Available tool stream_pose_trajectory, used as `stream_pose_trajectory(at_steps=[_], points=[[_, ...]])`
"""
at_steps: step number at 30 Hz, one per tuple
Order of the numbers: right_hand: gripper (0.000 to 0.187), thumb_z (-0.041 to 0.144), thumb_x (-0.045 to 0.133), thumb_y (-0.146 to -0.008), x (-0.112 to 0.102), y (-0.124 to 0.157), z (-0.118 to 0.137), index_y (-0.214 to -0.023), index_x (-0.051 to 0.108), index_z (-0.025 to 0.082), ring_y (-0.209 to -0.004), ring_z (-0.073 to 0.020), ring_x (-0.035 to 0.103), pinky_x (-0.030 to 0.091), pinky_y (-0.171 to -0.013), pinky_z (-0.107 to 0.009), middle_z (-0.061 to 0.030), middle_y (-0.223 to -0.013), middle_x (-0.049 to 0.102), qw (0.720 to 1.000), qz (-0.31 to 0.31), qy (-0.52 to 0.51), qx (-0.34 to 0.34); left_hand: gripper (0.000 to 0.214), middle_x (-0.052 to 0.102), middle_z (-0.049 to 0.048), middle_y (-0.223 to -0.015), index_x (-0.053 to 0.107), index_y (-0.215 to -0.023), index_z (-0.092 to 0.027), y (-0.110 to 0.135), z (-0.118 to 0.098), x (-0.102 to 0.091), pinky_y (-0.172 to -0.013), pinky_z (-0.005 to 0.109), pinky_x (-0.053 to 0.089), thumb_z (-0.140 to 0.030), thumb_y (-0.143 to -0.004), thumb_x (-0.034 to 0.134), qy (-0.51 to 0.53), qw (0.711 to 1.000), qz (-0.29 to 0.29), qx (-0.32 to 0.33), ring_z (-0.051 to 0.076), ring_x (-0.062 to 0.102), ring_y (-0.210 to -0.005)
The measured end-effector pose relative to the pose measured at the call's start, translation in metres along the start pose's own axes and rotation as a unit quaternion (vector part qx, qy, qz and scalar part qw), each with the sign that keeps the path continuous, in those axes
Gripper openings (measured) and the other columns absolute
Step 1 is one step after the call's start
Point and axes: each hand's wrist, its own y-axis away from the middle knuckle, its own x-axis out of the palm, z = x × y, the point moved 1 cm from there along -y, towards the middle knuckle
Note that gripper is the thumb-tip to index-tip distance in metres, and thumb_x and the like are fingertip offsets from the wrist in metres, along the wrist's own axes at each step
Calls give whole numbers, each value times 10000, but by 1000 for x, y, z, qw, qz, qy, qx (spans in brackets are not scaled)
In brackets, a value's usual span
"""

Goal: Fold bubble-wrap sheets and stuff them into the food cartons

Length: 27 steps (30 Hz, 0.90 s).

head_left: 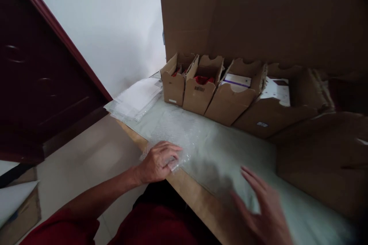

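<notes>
A clear sheet of bubble wrap (179,130) lies near the table's front edge. My left hand (161,160) has its fingers curled onto the near end of it, pinching a folded corner. Over the tabletop to the right is my right hand (261,203), somewhat blurred, with thumb and fingers apart and nothing between them.
Along the back of the table (230,141) stand several open cardboard bins. A purple-striped white box (237,80) sits in one, white packs (277,91) in another, red items (204,79) in a third. A stack of plastic sleeves (138,97) lies at the left end.
</notes>
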Motion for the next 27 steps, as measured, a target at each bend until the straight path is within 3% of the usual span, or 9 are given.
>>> stream_pose_trajectory(at_steps=[2, 5, 9, 11, 15, 22, 25, 27], points=[[535, 303, 598, -964, 28, -16, 15, -1481, 478, 236, -1241, -351, 615, 551, -892, -492, -192, -1432, 592, 995, 15, 14, -95, 136, 787, 112, -1089, 611, -950, -202, 5, -17, 7, -892, 422, 602, -87, -880, 627, 43, 999, 16, 18, 238, 743, -991], [558, 197, 641, -879, 66, -50, 29, -1430, 552, 219, -1348, -355, 537, 510, -938, -475, -178, -1510, 547, 986, 67, 42, -147, 163, 780, 115, -1129, 614, -981, -205, 16, -37, 7, -953, 450, 590, -73, -886, 613, 86, 995, 40, 20, 241, 735, -1035], [196, 161, 615, -921, 84, -77, 16, -1047, 746, 236, -1273, -314, 592, 487, -907, -442, -116, -1397, 660, 991, 64, 36, -112, 182, 776, 115, -1128, 624, -993, -206, 38, -38, 4, -969, 450, 582, -64, -881, 614, 69, 996, 54, -15, 239, 729, -1052], [163, 178, 597, -954, 78, -77, 3, -971, 751, 230, -1202, -295, 636, 481, -885, -427, -98, -1254, 738, 994, 40, 24, -102, 175, 777, 112, -1109, 628, -985, -209, 50, -30, 3, -944, 437, 588, -64, -889, 613, 31, 997, 42, -51, 237, 736, -1037], [168, 187, 578, -973, 57, -65, -16, -990, 740, 231, -1160, -281, 667, 466, -886, -421, -73, -1123, 782, 994, 9, 30, -106, 222, 782, 75, -1012, 629, -960, -219, 62, -10, -5, -905, 393, 600, -20, -867, 597, 9, 993, 3, -114, 214, 744, -997], [152, 211, 569, -974, 8, -59, -20, -949, 717, 235, -1103, -286, 712, 492, -901, -447, -57, -1038, 798, 996, -28, 9, -79, 215, 776, 65, -1082, 633, -932, -219, 21, 12, -28, -938, 350, 586, -33, -828, 610, 55, 984, -15, -171, 198, 738, -1058], [134, 298, 594, -968, -27, -53, -14, -986, 723, 269, -1063, -289, 730, 527, -913, -456, -44, -1047, 795, 998, -14, -43, -45, 153, 787, 68, -1092, 623, -911, -211, 6, 18, -23, -908, 331, 587, -83, -827, 618, 118, 971, -7, -210, 195, 749, -1037], [164, 414, 615, -955, -48, -44, -16, -976, 742, 313, -1008, -292, 745, 558, -920, -457, -32, -1040, 794, 995, 26, -92, 26, 86, 799, 72, -1065, 613, -875, -204, 4, 23, -13, -861, 321, 592, -138, -826, 639, 174, 950, 21, -258, 200, 760, -998]])
